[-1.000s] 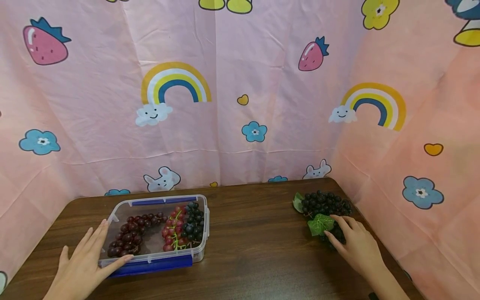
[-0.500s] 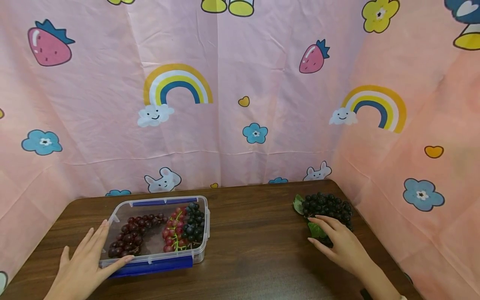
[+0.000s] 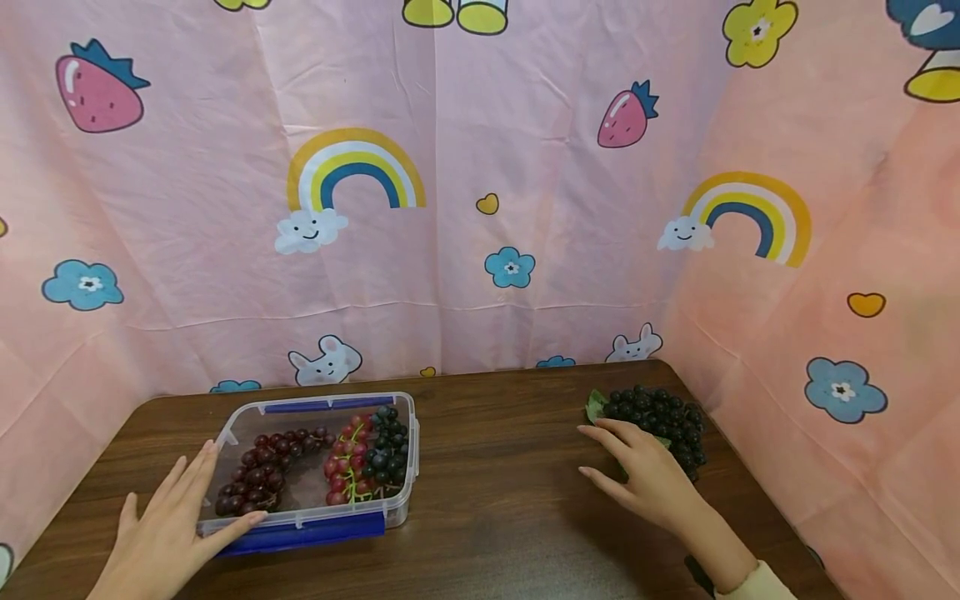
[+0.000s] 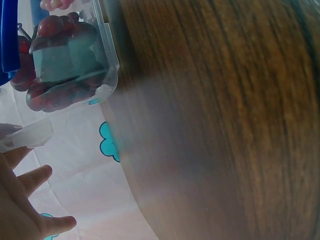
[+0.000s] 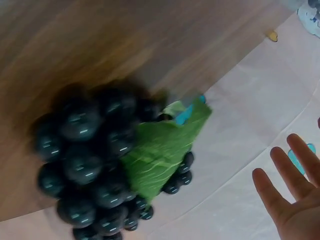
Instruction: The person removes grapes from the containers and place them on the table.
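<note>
A pink patterned cloth (image 3: 570, 283) stands behind and beside the brown wood-grain table (image 3: 495, 483). On the table's left side is a clear plastic box (image 3: 306, 483), and near the right edge lies a thick heap of black grapes (image 3: 660, 417). The left hand (image 3: 165, 525) is spread flat at the box's near left corner, fingertips at the left rim and thumb along the front, gripping nothing. The right hand (image 3: 648, 479) has loose, parted fingers around air, near the left side of the heap; the right wrist view shows a gap between those fingers and the fruit. Inside the box, dark red grapes (image 3: 255, 475) curve along the left, with red grapes (image 3: 348, 458) and blue-black grapes (image 3: 387, 450) side by side at the right. Smaller still are the box's blue front latch (image 3: 307, 533) and a green leaf (image 5: 160, 152) on the heap.

The step in hand looks like clearing the right hand from the heap while the left steadies the box. It probably goes best with fingers lifted and parted, so none snags the leaf and drags the bunch, and with only light pressure on the rim.

Compared with half a second ago, the right hand sits further left, uncovering more black grapes, and more sleeve (image 3: 757, 583) shows. The left hand and box look unchanged.
</note>
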A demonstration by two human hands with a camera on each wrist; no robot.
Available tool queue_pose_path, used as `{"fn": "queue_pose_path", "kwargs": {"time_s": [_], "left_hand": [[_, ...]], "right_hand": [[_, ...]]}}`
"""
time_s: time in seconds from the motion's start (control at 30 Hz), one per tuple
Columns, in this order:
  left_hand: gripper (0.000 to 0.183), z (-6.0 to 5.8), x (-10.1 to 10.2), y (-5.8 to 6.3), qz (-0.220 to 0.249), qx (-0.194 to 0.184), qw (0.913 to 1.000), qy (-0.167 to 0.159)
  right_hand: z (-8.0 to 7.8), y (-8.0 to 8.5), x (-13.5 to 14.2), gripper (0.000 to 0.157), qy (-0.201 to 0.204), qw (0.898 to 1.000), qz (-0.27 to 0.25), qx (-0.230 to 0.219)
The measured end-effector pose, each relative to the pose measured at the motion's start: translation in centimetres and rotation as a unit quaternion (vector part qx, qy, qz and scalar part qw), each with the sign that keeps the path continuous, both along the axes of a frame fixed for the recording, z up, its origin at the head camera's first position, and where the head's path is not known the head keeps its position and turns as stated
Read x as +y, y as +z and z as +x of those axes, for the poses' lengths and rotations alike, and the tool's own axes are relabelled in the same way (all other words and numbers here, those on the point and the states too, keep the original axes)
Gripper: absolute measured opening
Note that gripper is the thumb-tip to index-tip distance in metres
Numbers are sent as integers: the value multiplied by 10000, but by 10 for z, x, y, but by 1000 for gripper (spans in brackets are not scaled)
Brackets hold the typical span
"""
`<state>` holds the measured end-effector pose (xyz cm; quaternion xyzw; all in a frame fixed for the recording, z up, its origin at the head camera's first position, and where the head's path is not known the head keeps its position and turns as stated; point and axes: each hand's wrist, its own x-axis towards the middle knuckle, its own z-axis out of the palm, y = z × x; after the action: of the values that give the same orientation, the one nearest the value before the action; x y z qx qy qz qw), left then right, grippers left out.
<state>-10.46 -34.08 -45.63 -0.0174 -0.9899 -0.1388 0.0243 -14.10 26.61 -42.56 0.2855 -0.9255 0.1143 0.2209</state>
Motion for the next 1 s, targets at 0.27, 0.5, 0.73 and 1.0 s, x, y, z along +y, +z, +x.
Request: {"fn": "queue_pose_path", "kwargs": {"time_s": [0.27,0.5,0.73,1.0], "left_hand": [[116,2,1,1,41,-4,10000,29],[117,2,1,2,-13,-26,10000,18],[117,5,0,3,-34,-44,10000,43],[118,4,2,5,9,-28,10000,62]], "right_hand": [[-13,10,-29,59,397,9991,70,-102],[-27,13,-57,58,824,9965,135,-69],[-35,15,-90,55,1272,9916,98,-193],[-41,18,-121,54,1598,9867,164,-263]]}}
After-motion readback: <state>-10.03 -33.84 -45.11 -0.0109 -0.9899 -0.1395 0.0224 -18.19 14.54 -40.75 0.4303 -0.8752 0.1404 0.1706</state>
